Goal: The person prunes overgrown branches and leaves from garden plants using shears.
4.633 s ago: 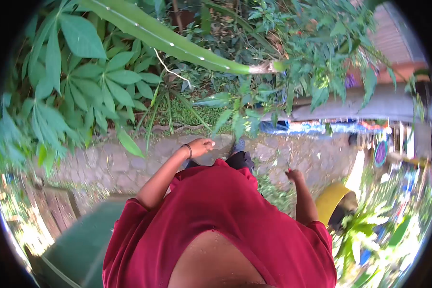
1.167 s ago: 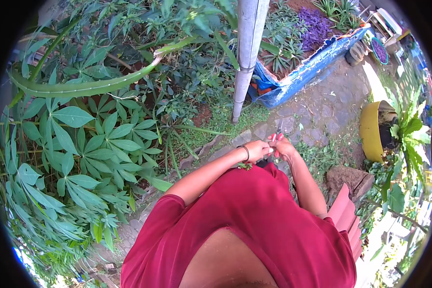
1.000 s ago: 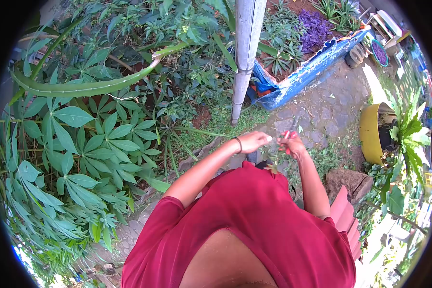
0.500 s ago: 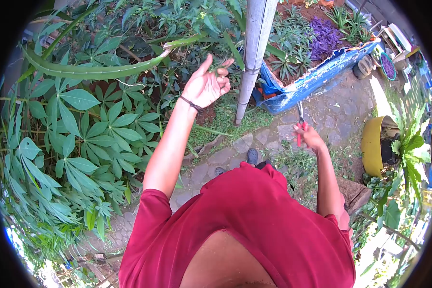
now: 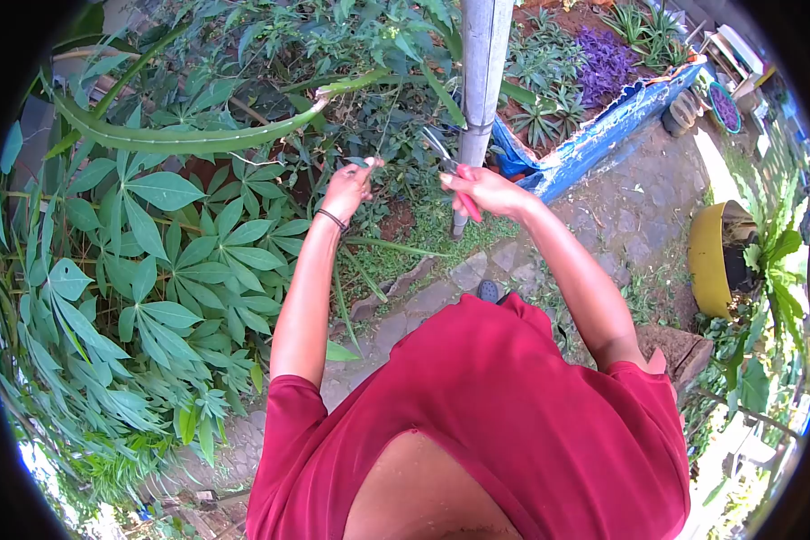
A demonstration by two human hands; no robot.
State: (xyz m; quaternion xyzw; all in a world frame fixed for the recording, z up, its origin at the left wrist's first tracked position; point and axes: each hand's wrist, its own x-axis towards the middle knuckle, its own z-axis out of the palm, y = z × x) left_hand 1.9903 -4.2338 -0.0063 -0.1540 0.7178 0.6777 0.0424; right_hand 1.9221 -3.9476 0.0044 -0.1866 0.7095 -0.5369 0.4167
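1. Red-handled shears (image 5: pixel 466 173): in right hand (image 5: pixel 492 192), up in front of the torso, near the pole; metal blades angled toward the upper left of the view, at the leafy shrub (image 5: pixel 378 54). Blade gap too small to judge.
2. Right hand: grasping the shears by the handles, fingers wrapped around them; arm stretched forward.
3. Left hand (image 5: pixel 345 193): just left of the shears, apart from them, thumb and fingers drawn together near thin stems; can't tell if a stem is gripped. Dark band (image 5: pixel 333 219) on wrist.
4. Pole (image 5: pixel 482 76): upright, grey, beside the blades and the right hand.
5. Long green spiny stem (image 5: pixel 180 140): arches above the broad-leaved plants (image 5: pixel 166 191), left side.
6. Blue planter (image 5: pixel 594 142): right of pole, purple plant (image 5: pixel 606 65) in it.
7. Yellow pot (image 5: pixel 711 261): far right, beside a leafy plant (image 5: pixel 783 256).
8. Stone path (image 5: pixel 405 315): below the hands in view, dark shoe (image 5: pixel 488 290) on it.
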